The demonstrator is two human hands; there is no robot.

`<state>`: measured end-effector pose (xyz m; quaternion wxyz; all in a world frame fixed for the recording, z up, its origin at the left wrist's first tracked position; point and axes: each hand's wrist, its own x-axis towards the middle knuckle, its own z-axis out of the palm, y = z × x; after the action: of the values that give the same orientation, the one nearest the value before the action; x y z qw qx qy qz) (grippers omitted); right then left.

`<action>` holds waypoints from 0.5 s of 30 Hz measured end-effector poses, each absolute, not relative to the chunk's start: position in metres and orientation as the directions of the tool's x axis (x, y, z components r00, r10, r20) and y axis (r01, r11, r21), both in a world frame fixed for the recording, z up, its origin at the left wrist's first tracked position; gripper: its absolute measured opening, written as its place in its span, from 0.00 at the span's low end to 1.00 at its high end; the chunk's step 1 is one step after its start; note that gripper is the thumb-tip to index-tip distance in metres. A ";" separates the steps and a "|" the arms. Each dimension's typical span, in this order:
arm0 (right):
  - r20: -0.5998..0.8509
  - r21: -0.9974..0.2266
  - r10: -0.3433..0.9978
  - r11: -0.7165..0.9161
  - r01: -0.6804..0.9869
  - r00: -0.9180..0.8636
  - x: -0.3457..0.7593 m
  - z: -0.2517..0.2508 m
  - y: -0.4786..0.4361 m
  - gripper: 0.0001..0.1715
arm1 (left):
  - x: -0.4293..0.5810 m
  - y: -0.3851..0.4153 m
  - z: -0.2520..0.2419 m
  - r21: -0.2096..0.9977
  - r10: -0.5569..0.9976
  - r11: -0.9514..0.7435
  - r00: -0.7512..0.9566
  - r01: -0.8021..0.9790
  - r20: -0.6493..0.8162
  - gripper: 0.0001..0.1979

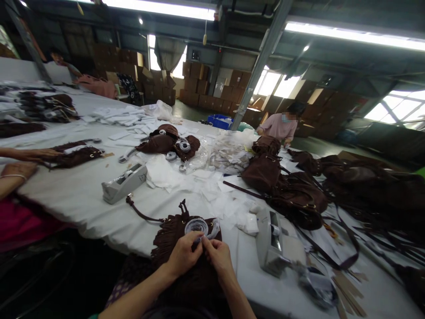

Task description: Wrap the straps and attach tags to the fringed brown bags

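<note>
Head view: a brown fringed bag (186, 235) lies at the table edge, pulled close to the person, apparently so both hands can work on it. A tape roll (195, 227) sits on its top edge, seemingly steadied there by the hands. Left hand (183, 254) and right hand (219, 258) are brought in side by side just below the roll. Fingers (203, 239) on both hands are drawn together, tips at the roll's lower edge - whether a tape end is clamped cannot be told at this size.

A bag cord (141, 212) is trailed across the white table (83, 217). A grey tape dispenser (270, 241) is placed just right of the hands, within easy reach; a second dispenser (124, 182) stands farther left. White paper scraps (162, 173) are spread between them. More brown bags (285, 186) are heaped to the right - a co-worker (280, 126) is seen beyond them. Another person's hands (33, 155) are at the left, by a bag (76, 157).
</note>
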<state>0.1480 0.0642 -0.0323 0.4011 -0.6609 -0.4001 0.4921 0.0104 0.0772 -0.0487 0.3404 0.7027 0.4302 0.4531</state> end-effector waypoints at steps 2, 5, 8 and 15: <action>-0.337 -0.937 0.924 -0.348 0.032 0.181 0.147 -0.031 0.063 0.21 | 0.013 0.079 -0.045 0.911 0.950 -0.306 0.149 0.277 0.273 0.09; -0.314 -0.947 0.936 -0.296 -0.128 0.161 0.143 -0.028 0.061 0.21 | 0.019 0.082 -0.037 0.962 0.989 -0.149 0.042 0.227 0.143 0.08; -0.316 -0.936 0.925 -0.267 -0.231 0.210 0.141 -0.025 0.061 0.25 | 0.023 0.085 -0.030 0.979 0.997 -0.081 0.001 0.186 0.082 0.08; -0.279 -0.951 0.902 -0.213 -0.224 0.329 0.142 -0.020 0.070 0.41 | 0.025 0.094 -0.009 0.995 0.998 -0.049 0.045 0.085 0.045 0.07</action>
<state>0.1415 0.0701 -0.0199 0.5587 -0.5937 -0.2856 0.5039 0.0253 0.0937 -0.0088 0.4766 0.5434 0.4984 0.4787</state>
